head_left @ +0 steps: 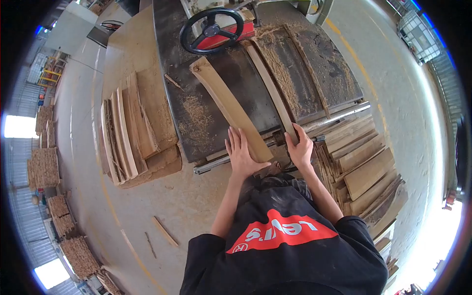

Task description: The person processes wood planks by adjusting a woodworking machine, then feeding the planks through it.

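Concrete floor (196,206), marked with yellow lines (351,46), surrounds a dark machine table (253,98) on which sawdust (196,118) is scattered. At the far end of the table, a black three-spoked handwheel (211,30) is mounted in front of a red panel (248,32); no lettering can be made out on either.

One wide board (233,105) is laid lengthwise on the table, its near end at the front edge. Its left edge and near end are covered by the left hand (241,155) – fingers extended and spread, thumb stretched out, the hand not closed around the wood. Whether pressure is applied cannot be told.

To the right, apart from the board, a narrow strip (269,86) is positioned lengthwise. Its near end is pinched between the thumb and fingers of the right hand (301,147), which is closed to the strip's width.

Stacked pieces (120,132) are placed left of the table; further boards (368,174) are piled to the right.

Readable marking: a red emblem (275,216) on the black shirt (295,265) – "Levi's" in white, with an encircled R – is seen inverted.
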A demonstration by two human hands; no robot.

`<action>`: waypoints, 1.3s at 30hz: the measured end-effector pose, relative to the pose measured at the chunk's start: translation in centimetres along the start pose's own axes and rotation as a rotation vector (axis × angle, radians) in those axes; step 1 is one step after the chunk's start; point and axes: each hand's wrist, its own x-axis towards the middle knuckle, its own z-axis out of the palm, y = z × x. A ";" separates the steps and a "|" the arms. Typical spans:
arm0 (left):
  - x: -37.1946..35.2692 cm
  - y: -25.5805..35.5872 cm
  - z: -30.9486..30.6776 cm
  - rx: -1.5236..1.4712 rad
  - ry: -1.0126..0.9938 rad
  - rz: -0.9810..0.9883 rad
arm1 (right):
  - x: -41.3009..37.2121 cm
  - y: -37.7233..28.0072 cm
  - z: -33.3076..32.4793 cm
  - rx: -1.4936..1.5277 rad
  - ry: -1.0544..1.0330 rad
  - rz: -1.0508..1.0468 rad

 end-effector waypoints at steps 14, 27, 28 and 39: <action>-0.1 -1.7 -0.8 -0.077 -0.063 0.147 | 0.7 -2.9 3.7 0.271 0.015 0.006; 1.6 -1.8 2.7 -0.115 0.051 0.226 | 2.5 -3.0 6.0 -0.145 -0.287 -0.482; 1.9 -1.9 2.7 -0.120 0.040 0.231 | 2.9 -2.9 6.3 -0.187 -0.326 -0.499; 2.8 -3.2 3.5 -0.050 0.000 0.300 | 3.5 -4.5 6.4 -0.596 -0.434 -0.412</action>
